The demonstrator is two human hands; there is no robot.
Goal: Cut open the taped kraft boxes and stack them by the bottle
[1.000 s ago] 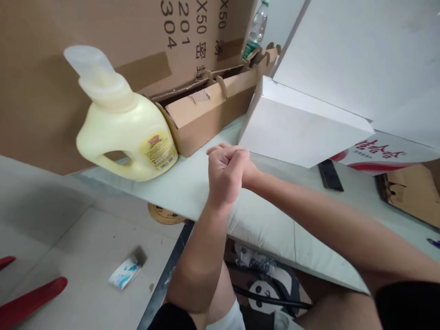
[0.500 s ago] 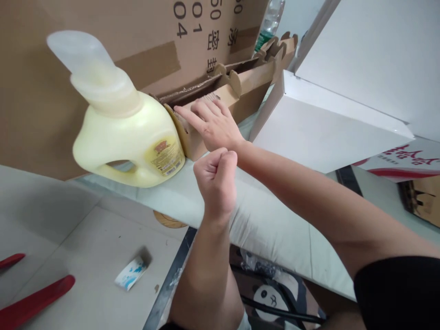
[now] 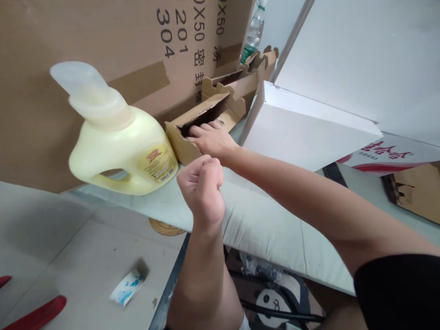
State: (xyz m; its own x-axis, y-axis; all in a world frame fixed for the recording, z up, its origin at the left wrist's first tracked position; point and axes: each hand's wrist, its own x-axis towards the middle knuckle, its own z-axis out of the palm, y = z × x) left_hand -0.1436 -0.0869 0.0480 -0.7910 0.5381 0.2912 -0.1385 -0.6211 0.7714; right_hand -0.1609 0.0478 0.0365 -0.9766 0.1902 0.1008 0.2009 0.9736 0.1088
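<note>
My right hand (image 3: 213, 140) reaches over the front wall of a long, narrow cardboard box (image 3: 187, 149). Its fingers are partly spread and dip into the open top, with the tips hidden in the dark inside. Nearer to me, my left hand (image 3: 202, 192) is a tight fist, thumb folded over the fingers, and nothing shows in it. The fist is in front of the box's near end. Left of the box stands a pale yellow jug (image 3: 118, 146) with a handle, a label and a slanted translucent spout.
Behind stands a large printed carton (image 3: 130, 41). A clear bottle (image 3: 254, 32) is at the back, a white box (image 3: 309, 123) on the right. These line a pale cushioned surface (image 3: 268, 220). A small blue-and-white carton (image 3: 126, 288) and red pieces (image 3: 41, 316) lie lower left.
My right hand has moved from on top of the cardboard box to inside its opening, which now gapes wider. The left fist stays closed. The view has shifted a little.
</note>
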